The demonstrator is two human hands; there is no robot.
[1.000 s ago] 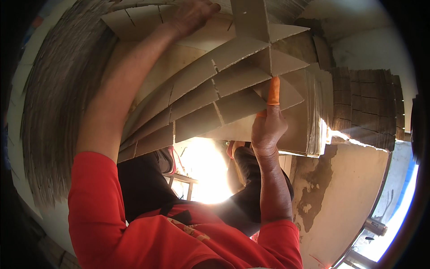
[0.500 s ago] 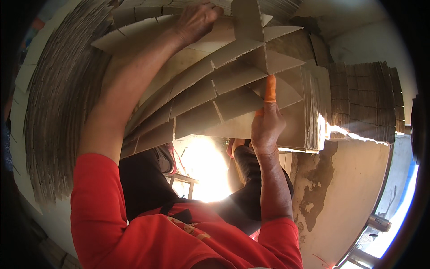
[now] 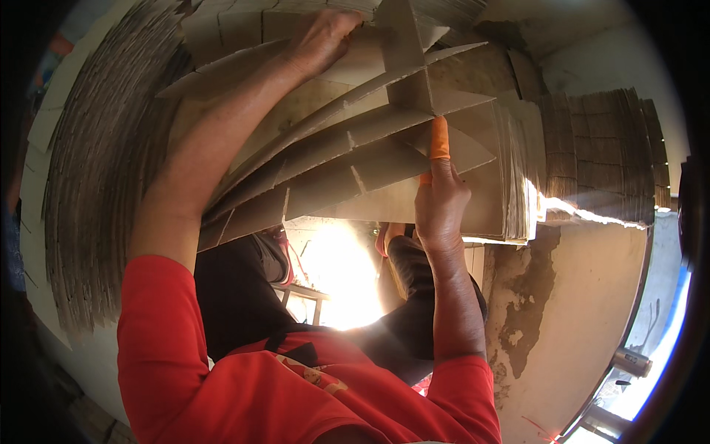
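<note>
Several slotted cardboard strips [image 3: 318, 159] fan out side by side in front of me. Near their right ends, a cardboard crosspiece [image 3: 405, 55] stands across them, interlocked at the slots. My right hand [image 3: 442, 196] grips the lower end of this crosspiece; an orange finger cot [image 3: 440, 138] covers the upright digit pressed to the joint. Farther off, my left hand [image 3: 323, 46] is closed at another cardboard strip [image 3: 229, 72], apart from the fanned ones. Its fingertips are mostly hidden behind the hand.
A tall stack of slotted cardboard [image 3: 100, 170] rises at the left. Flat cardboard sheets [image 3: 518, 170] are piled just right of the strips, with more slotted bundles [image 3: 603, 155] beyond. Below, a small stool [image 3: 303, 296] stands by my legs in bright light.
The fanned strips and crosspiece have shifted slightly left, with my right hand. The far strip's left end has dropped a little, and my left hand has come slightly nearer.
</note>
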